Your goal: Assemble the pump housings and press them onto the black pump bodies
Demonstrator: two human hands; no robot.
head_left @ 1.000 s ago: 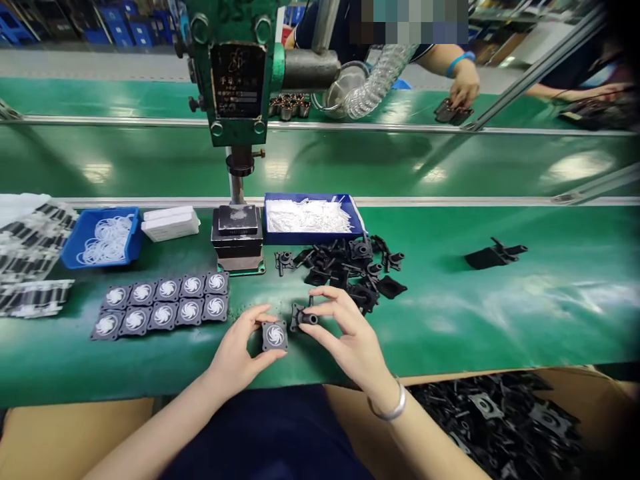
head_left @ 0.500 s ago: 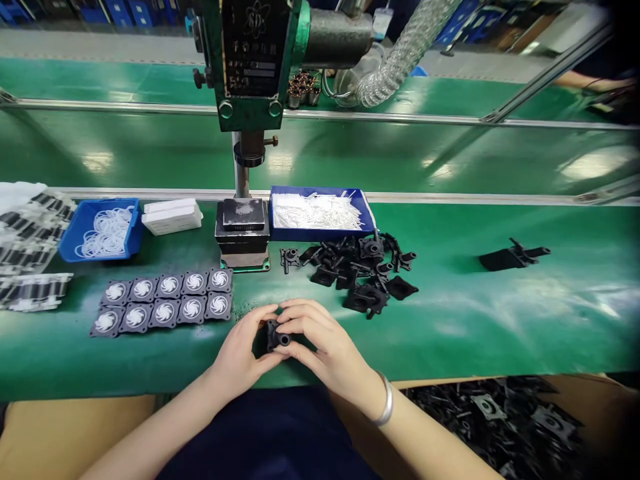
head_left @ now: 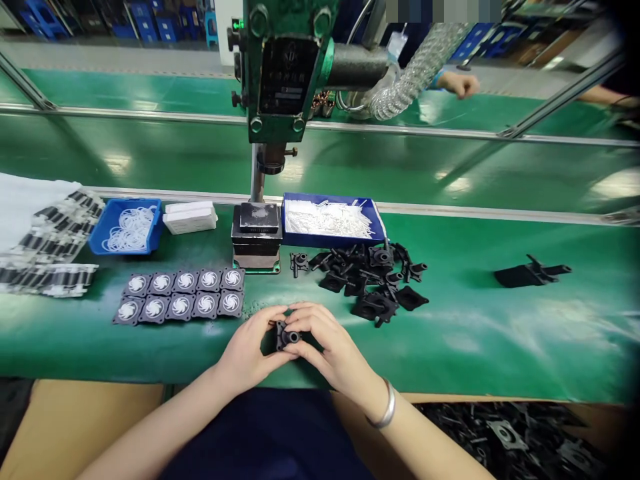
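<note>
Between both hands, close to the bench's front edge, is a small black plastic pump housing point(head_left: 289, 337) with a round spout facing me. My left hand point(head_left: 253, 350) closes on its left side with curved fingers. From the right, my right hand point(head_left: 325, 340) grips it, thumb below and fingers over the top. Parts of the housing are hidden by my fingers. Left of my hands lie two rows of black square plates point(head_left: 180, 306) with white spiral impellers. Ahead to the right is a loose pile of black housings point(head_left: 375, 303).
A green hand press point(head_left: 257, 233) stands ahead. Beside it are a blue tray of white pins point(head_left: 330, 220), a white box point(head_left: 190, 218) and a blue bin of white rings point(head_left: 127, 228). A black part point(head_left: 530, 272) lies right. Another person's hand point(head_left: 460, 85) shows beyond the bench.
The view has shifted, so the bench things appear further right. Both my hands stay on the housing in nearly the same grip. Another person's hand has come into view at the back.
</note>
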